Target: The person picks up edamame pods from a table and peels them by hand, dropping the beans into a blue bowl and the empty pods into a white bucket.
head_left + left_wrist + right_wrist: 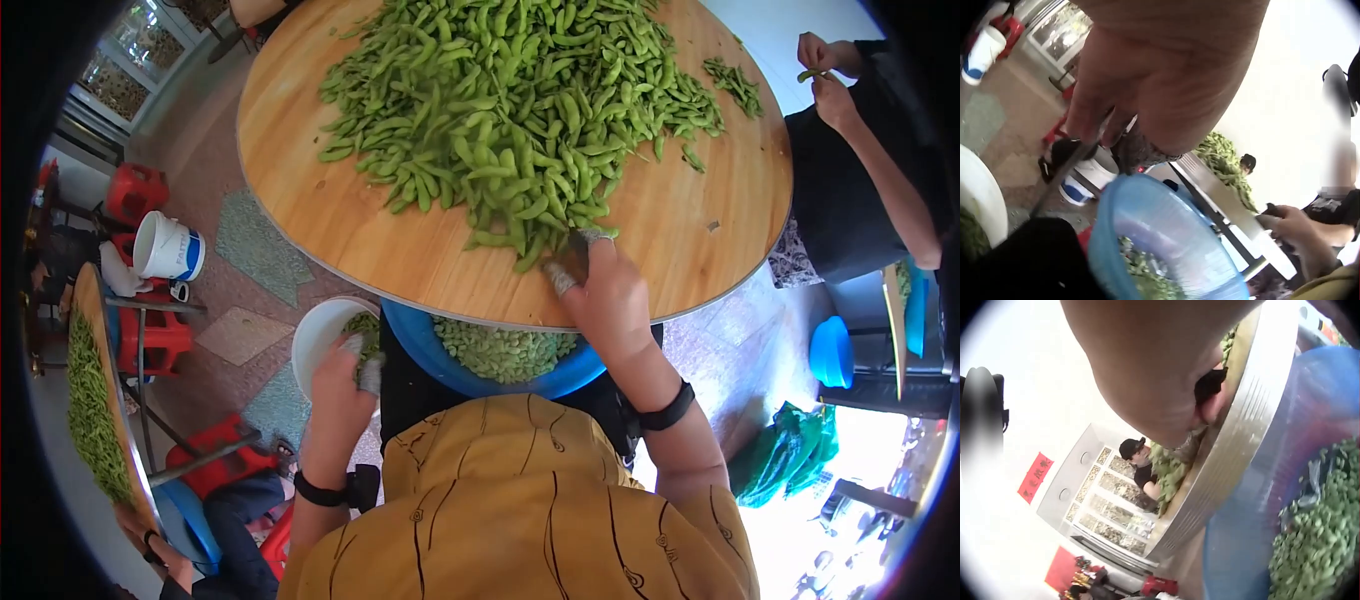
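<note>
A large heap of green pods (pixel 500 110) covers much of the round wooden table (pixel 340 225). At the heap's near edge, my right hand (pixel 612 300) touches the pods with its wrapped thumb and forefinger apart. My left hand (pixel 342 395) hangs over a white bucket (pixel 310 335) with green hulls in it, its wrapped thumb and finger spread. Between the hands, below the table edge, a blue basin (pixel 410 325) holds shelled beans (pixel 505 350). In the left wrist view the left hand (pixel 1160 81) has bent fingers, and their tips are partly hidden. The right hand's fingertips are mostly hidden in the right wrist view.
At the right, a person's hands (pixel 830 80) hold a pod above the table's far side. Red stools (pixel 137 192), another white bucket (pixel 168 247) and a second pod-covered table (pixel 95 410) stand left. A green bag (pixel 790 450) lies on the floor at right.
</note>
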Available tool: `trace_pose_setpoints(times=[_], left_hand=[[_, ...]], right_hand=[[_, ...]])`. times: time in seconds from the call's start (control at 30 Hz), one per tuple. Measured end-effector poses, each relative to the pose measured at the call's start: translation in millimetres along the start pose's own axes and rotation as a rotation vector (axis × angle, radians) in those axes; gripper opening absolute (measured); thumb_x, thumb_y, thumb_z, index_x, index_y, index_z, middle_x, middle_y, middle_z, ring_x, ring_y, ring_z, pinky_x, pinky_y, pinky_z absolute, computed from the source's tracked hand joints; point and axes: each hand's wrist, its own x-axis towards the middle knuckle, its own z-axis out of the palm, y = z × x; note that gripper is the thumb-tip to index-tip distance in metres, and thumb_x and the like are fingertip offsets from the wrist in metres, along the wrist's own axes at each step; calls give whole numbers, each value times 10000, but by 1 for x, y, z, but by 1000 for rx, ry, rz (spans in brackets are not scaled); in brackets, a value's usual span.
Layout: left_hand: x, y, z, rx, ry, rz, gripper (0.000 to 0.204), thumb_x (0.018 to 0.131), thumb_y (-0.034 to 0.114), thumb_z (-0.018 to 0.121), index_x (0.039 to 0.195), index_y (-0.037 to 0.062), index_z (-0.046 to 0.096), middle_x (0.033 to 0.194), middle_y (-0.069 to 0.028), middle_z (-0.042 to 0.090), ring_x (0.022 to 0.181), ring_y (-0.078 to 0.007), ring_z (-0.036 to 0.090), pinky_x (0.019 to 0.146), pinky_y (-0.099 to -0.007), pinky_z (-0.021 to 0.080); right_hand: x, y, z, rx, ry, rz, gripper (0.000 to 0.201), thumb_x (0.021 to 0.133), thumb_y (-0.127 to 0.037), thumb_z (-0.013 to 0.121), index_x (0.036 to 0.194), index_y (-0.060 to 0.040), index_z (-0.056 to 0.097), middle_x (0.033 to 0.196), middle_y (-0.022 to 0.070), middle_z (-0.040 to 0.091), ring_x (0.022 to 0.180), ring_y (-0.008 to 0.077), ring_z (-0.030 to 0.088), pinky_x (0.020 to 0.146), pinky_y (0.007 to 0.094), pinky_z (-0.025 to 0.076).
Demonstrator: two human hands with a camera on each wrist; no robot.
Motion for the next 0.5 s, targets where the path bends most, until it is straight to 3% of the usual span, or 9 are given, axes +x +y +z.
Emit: trace_pose_setpoints(times=[0.1,0.17,0.27,0.33,0.37,0.4,0.43,0.47,0.5], left_hand=[[20,41,16,-238,29,110,207,808,56,645,998,-21,614,1046,-217,646,961,-396,624,837,-416,509],[36,76,20,-391,-5,284,247,813,39,631,1058,10,627,1019,-213,644,917,-374,637,795,-382,520],[55,112,32,-562,-109,363,255,815,14,611,1069,-6,616,1019,-209,643,906,-371,636,788,-372,516],[61,125,43,-646,-157,375,234,880,37,590,1107,-21,596,963,-126,657,880,-252,655,779,-328,517],[63,126,51,-648,-159,378,234,880,37,590,1107,-21,596,963,-126,657,880,-252,655,779,-328,517],[66,126,59,-760,-312,238,244,905,58,574,1135,-20,586,973,-100,654,888,-211,644,773,-321,515],[68,127,63,-866,-465,92,254,929,78,558,1164,-18,576,983,-73,650,895,-169,634,766,-315,514],[69,129,66,-863,-465,97,254,929,78,558,1164,-18,576,983,-73,650,895,-169,634,766,-315,514],[70,133,66,-1100,-506,4,255,942,98,554,1173,-8,579,990,-54,645,894,-140,618,751,-298,507]], right_hand=[[1,2,-1,-33,26,57,222,803,-173,675,937,-15,592,784,198,614,642,385,614,583,434,518],[-5,4,-7,-37,41,74,215,803,-151,668,949,-9,599,773,213,613,640,398,609,583,435,517],[-16,4,-25,204,105,116,186,830,-124,657,962,-1,612,719,156,627,583,311,618,528,367,496],[-22,-8,-42,831,-178,684,159,870,-126,649,970,-4,625,683,59,609,539,163,572,477,279,433],[-26,-11,-46,1048,-210,732,157,901,-149,637,975,-11,623,701,-3,576,530,64,474,452,230,367],[-30,-8,-44,1049,-204,731,157,901,-149,637,975,-11,623,701,-3,576,530,64,474,452,230,367],[-35,-2,-39,1266,-293,779,156,898,-146,640,978,-13,619,706,4,582,513,67,454,445,232,357],[-37,2,-37,1483,-385,820,156,896,-143,642,980,-15,615,712,12,589,496,70,434,438,233,348],[-33,-2,-40,1552,-409,902,175,890,-143,647,1003,-17,602,719,14,589,490,66,413,443,230,345]])
